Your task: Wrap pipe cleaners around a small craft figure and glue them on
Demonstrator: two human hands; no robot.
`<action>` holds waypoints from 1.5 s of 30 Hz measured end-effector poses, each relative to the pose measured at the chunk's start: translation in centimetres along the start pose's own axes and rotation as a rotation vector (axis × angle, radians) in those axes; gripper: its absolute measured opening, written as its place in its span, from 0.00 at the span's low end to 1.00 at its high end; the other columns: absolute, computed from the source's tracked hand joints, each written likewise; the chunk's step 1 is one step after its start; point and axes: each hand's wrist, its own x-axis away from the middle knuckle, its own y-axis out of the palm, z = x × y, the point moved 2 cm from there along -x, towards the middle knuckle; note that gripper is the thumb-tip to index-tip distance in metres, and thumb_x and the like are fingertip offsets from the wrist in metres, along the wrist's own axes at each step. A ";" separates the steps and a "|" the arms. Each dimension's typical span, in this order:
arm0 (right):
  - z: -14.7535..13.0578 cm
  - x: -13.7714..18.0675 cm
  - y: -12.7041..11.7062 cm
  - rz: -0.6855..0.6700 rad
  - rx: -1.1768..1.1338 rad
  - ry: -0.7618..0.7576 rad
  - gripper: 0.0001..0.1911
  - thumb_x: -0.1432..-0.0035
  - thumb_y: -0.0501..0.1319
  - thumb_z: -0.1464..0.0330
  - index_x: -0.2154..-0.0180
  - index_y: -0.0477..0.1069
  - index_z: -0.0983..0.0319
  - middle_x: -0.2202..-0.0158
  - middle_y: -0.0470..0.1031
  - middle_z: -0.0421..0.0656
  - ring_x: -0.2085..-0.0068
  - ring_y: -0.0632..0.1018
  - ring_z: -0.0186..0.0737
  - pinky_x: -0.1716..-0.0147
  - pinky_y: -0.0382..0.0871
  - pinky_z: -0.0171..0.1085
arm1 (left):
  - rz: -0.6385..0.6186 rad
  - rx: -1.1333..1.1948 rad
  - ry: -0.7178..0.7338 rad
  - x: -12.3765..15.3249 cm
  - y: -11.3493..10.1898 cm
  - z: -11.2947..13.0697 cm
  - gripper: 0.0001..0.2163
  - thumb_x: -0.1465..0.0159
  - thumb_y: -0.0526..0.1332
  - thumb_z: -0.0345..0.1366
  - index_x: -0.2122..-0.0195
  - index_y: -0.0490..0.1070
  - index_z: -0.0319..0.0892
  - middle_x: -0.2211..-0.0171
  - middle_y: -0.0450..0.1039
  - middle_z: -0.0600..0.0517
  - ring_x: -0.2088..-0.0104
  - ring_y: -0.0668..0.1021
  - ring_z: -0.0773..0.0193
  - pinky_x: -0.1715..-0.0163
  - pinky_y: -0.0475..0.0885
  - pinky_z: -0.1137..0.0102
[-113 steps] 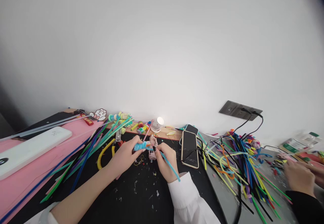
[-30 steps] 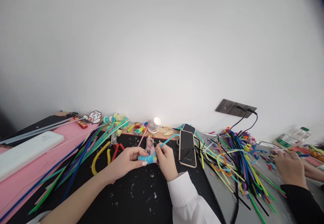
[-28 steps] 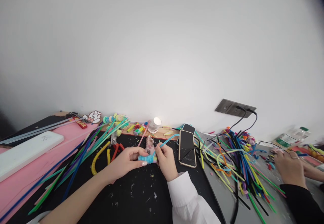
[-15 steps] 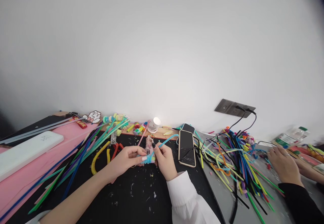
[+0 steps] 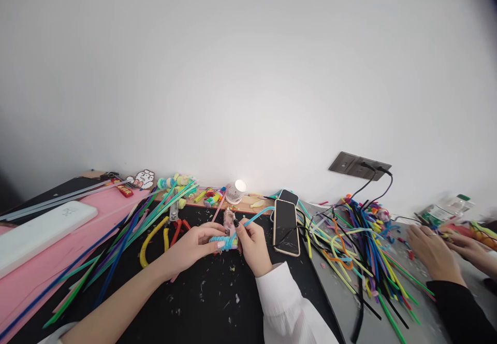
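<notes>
1. A pale wall [image 5: 248, 74] fills the upper part of the frame.
2. A black work surface [image 5: 186, 302] spreads across the lower centre, strewn with small scraps.
3. A pile of coloured fuzzy stems [image 5: 376, 253] lies tangled at the lower right; at the far right edge, another person's hands [image 5: 435, 256] are at work, one wearing a ring.
4. A long white case [image 5: 42, 238] rests on a pink sheet [image 5: 116, 201] at the lower left.
5. The left hand [image 5: 194, 245], at lower centre, grips the left part of the blue coil between thumb and fingers.
6. The right hand [image 5: 254, 248], just to the right, is closed in a pinch on the blue strand beside the coil's right end.
7. A phone [image 5: 286, 227] in a light case lies right of the hands, partly over a second one.
8. The blue coil [image 5: 224, 243], closely wound, sits lengthwise between the two hands at lower centre.
9. A paper cup [image 5: 236, 191] stands above the hands, against the wall.
10. The blue strand [image 5: 256, 215] arches from the right fingers towards the phone's left edge.
</notes>
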 end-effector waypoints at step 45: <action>0.1 0.2 0.3 -0.019 0.156 -0.081 0.18 0.37 0.53 0.59 0.77 0.62 0.60 0.85 0.57 0.34 0.82 0.60 0.32 0.80 0.52 0.32 | 0.044 -0.414 0.081 1.4 0.4 0.4 0.13 0.36 0.55 0.49 0.61 0.62 0.46 0.68 0.67 0.54 0.68 0.68 0.62 0.66 0.62 0.68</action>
